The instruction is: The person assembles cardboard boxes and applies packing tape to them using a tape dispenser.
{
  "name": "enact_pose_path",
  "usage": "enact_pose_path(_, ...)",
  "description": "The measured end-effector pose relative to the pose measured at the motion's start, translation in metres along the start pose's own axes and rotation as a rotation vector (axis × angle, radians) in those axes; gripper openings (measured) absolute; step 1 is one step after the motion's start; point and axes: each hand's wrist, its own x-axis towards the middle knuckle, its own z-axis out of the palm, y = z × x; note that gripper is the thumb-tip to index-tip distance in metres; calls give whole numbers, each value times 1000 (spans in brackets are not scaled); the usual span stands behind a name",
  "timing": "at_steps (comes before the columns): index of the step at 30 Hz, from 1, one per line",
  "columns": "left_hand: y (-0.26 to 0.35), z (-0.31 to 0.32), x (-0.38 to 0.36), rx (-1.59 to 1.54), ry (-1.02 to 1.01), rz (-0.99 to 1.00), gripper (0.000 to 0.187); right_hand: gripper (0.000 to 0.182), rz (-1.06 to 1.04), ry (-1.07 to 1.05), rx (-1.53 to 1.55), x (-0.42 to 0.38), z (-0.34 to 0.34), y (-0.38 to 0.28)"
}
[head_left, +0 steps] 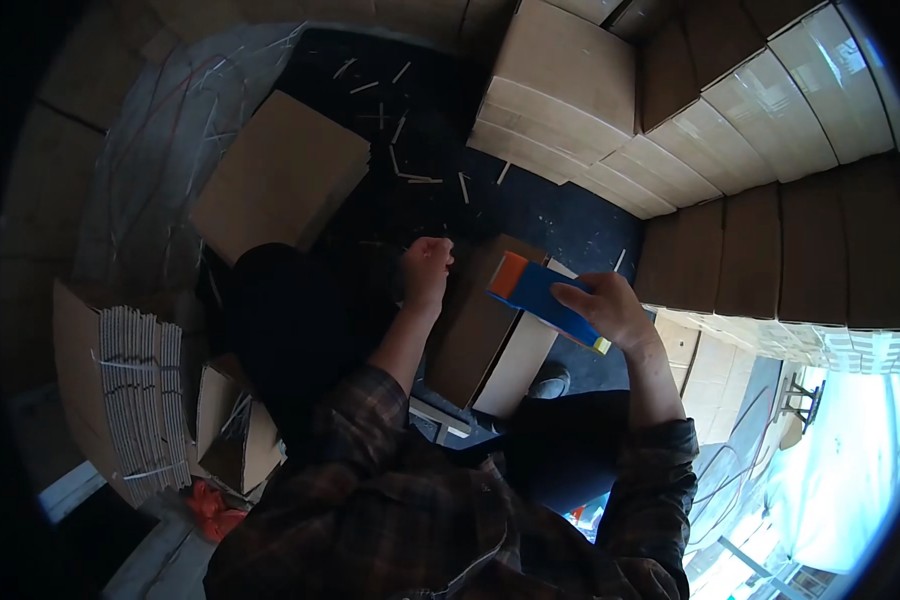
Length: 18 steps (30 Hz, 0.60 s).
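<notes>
My right hand [610, 308] is wrapped round a blue and orange box-shaped object [548, 298], with its orange end pointing left and a small yellow piece at the lower end. The object is above an upright cardboard box [480, 335] between my knees. To the left of that box, my left hand [428, 268] is raised with its fingers curled together. Whether anything small sits in those fingers is hidden.
A closed carton [280, 175] lies on the dark floor [430, 110] among scattered thin strips. Stacked cartons [565, 60] line the back and right. Strapped flat cardboard [140, 390] and an open box [220, 425] stand at left, near a red bag [213, 510].
</notes>
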Motion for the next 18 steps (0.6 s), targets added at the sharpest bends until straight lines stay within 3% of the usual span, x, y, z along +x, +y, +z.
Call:
enact_pose_path(12, -37, 3, 13, 243, -9, 59, 15, 59, 51, -20, -161, 2, -4, -13)
enact_pose_path(16, -54, 13, 13, 313, -30, 46, 21, 58, 51, 2, -199, 5, 3, -12)
enact_pose_path(18, -59, 20, 10, 344, -48, -52, 23, 57, 63, 11, -215, 7, 3, -14)
